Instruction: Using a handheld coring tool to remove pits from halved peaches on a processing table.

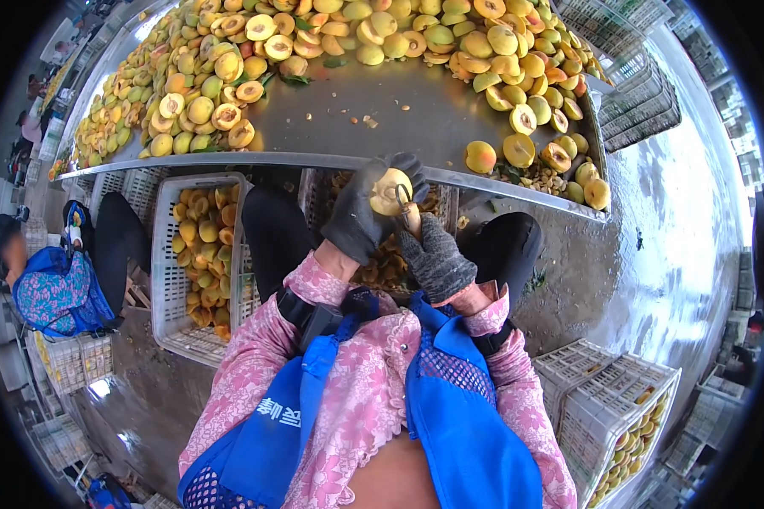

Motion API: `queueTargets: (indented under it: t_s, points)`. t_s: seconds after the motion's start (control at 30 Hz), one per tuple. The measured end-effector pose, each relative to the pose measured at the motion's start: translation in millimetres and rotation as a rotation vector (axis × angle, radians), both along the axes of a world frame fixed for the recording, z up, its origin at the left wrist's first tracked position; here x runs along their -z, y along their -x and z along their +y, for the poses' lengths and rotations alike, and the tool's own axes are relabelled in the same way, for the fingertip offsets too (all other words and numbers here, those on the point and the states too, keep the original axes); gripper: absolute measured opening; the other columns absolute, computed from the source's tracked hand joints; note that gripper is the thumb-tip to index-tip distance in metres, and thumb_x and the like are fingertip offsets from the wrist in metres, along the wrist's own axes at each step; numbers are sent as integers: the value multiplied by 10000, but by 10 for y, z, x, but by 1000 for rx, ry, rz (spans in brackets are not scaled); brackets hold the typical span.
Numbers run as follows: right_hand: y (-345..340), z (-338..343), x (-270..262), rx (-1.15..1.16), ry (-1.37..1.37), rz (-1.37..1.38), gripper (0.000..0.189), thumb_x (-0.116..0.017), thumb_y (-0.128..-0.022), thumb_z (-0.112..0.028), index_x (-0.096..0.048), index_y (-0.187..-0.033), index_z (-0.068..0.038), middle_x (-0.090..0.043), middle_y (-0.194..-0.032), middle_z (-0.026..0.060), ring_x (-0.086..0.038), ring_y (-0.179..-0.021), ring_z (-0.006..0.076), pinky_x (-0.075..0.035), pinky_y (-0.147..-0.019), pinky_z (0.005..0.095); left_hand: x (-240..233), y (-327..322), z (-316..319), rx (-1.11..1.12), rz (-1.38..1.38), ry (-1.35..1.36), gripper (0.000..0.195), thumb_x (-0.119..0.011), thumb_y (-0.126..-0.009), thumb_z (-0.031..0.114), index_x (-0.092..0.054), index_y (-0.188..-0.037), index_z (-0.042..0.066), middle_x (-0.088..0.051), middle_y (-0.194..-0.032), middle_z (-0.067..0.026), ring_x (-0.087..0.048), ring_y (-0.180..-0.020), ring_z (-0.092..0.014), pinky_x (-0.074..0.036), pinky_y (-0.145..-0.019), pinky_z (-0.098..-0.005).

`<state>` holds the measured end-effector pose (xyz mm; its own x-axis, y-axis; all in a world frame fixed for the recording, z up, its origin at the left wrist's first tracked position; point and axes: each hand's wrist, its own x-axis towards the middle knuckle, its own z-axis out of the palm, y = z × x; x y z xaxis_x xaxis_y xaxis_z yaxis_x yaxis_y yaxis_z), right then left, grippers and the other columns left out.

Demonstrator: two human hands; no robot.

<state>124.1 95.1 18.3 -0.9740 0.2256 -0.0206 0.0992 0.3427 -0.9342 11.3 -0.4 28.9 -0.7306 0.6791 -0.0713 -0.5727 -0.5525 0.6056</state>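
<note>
My left hand (363,207), in a dark glove, holds a halved yellow peach (390,191) with its cut face up, just in front of the metal table's near edge. My right hand (438,257), in a grey knitted glove, grips a pitting tool (412,218) with a wooden handle and a thin metal loop. The loop touches the cut face of the fruit. Beyond my hands, halved peaches (279,48) lie heaped on the metal table (331,114), some with stones in them. Below my hands, a crate (452,210) between my knees holds fruit pieces, partly hidden by my hands.
A white plastic crate (159,254) of peach halves stands left of my legs. Further left sits another person (63,286). Crates with fruit (611,382) stand at the lower right, and stacked crates (640,95) stand beyond the table's right end. The floor (573,280) looks wet.
</note>
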Motion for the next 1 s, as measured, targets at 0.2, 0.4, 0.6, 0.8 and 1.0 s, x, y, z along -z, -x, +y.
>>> queueTargets:
  t_s: [0.2, 0.4, 0.6, 0.8, 1.0]
  points:
    - [12, -65, -4, 4, -130, 24, 241, -543, -806, -154, -424, -965, -18, -512, -770, 217, -530, -693, 392, -413, -583, 425, 127, -42, -40, -215, 750, 485, 334, -542, -756, -33, -490, -1086, -28, -561, -1034, -114, -551, -949, -180, -440, -843, -282]
    - [18, -131, 10, 22, -223, -28, 257, -541, -807, -138, -435, -1002, -10, -517, -767, 195, -530, -683, 355, -417, -589, 407, 151, -115, 8, -253, 527, 332, 258, -495, -812, 58, -512, -1054, -29, -571, -1025, -118, -561, -920, -173, -444, -816, -282]
    - [38, -160, 50, -5, -198, -67, 198, -547, -796, -99, -454, -929, 13, -541, -768, 164, -533, -682, 318, -427, -601, 381, 251, -102, 79, -137, 102, 137, 377, -296, -915, 218, -445, -1127, -56, -533, -1072, -166, -538, -980, -257, -446, -880, -402]
    - [34, -141, 314, -169, -542, 98, 198, -552, -767, -81, -452, -910, 13, -517, -770, 161, -515, -675, 299, -426, -608, 360, 901, -11, 48, -269, 414, 390, 372, -336, -877, 228, -459, -1102, -41, -527, -1073, -159, -541, -963, -258, -464, -851, -414]
    - [105, -135, 163, -92, -181, -93, 246, -577, -713, -66, -447, -908, 9, -491, -754, 164, -511, -683, 307, -417, -600, 369, 296, -115, 92, -124, -88, 118, 361, -367, -854, 225, -474, -1075, -40, -540, -1034, -151, -554, -929, -256, -486, -809, -410]
